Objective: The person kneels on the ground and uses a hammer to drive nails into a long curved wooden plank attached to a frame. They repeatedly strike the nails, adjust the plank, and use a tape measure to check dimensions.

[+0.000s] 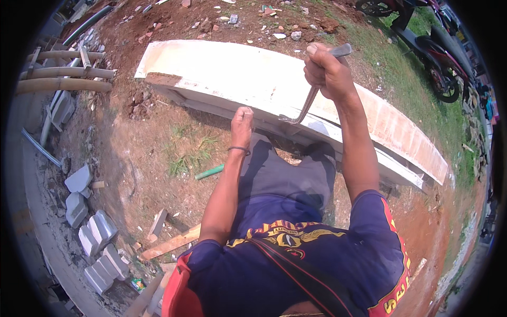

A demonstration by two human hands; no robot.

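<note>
My right hand is wrapped around a crowbar, whose one end sticks out above the fist. Its bent lower end rests near the near edge of a long whitish board, where it meets the frame below. My left hand is closed at that same near edge, further left; what its fingers hold, if anything, is hidden. Dark cracks and a split strip show along the board's right part. My legs are against the frame's near side.
Bamboo poles lie at far left, above several grey concrete blocks. A green tube and a wooden plank lie on the soil by my left arm. Rubble is scattered beyond the board. A motorcycle stands at far right.
</note>
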